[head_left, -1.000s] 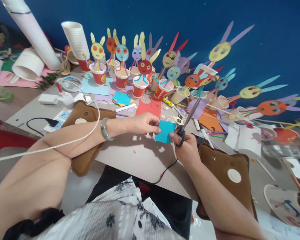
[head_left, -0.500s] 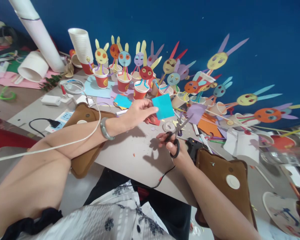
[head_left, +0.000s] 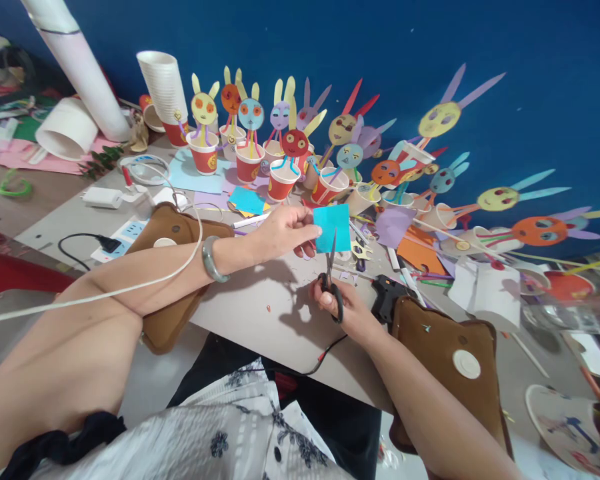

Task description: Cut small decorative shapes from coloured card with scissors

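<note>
The blue paper square (head_left: 340,219) is above the table (head_left: 260,323) – its near edge pinched in the left hand's (head_left: 277,235) fingers. From below, the scissors (head_left: 332,257) point up, blades overlapping its lower part; the right hand's (head_left: 349,312) fingers curl round the handles. Beyond, paper rabbits (head_left: 203,109) stand in cups (head_left: 203,159).

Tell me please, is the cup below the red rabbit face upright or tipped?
Upright: the red cup shows its open rim facing up, below the red rabbit face.
</note>
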`<state>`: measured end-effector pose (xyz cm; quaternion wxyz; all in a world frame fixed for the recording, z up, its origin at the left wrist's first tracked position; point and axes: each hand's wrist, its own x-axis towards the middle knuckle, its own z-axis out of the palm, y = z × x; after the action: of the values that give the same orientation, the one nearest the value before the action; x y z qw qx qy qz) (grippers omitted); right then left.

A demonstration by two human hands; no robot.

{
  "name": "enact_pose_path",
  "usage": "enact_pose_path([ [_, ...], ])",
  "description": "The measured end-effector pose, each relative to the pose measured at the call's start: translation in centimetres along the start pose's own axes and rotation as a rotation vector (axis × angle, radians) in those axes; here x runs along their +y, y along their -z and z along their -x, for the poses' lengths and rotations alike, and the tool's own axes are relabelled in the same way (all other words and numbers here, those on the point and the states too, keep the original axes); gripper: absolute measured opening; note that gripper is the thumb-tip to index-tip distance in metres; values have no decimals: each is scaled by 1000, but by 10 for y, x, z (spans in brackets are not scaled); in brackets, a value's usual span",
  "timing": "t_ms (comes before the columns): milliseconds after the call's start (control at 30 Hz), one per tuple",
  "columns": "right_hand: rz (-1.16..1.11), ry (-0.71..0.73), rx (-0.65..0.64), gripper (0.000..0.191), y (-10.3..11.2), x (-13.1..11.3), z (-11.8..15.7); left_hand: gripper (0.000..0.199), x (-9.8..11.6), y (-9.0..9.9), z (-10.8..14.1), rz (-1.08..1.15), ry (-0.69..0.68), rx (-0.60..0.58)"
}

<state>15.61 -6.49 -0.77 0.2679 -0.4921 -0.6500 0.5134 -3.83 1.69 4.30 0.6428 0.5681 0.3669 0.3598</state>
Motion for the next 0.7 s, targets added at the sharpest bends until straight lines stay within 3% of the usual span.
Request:
enact_pose_path([
  [700, 17, 22, 4, 64, 1, 5, 0, 20, 0, 0, 1, -15, 32, -18],
])
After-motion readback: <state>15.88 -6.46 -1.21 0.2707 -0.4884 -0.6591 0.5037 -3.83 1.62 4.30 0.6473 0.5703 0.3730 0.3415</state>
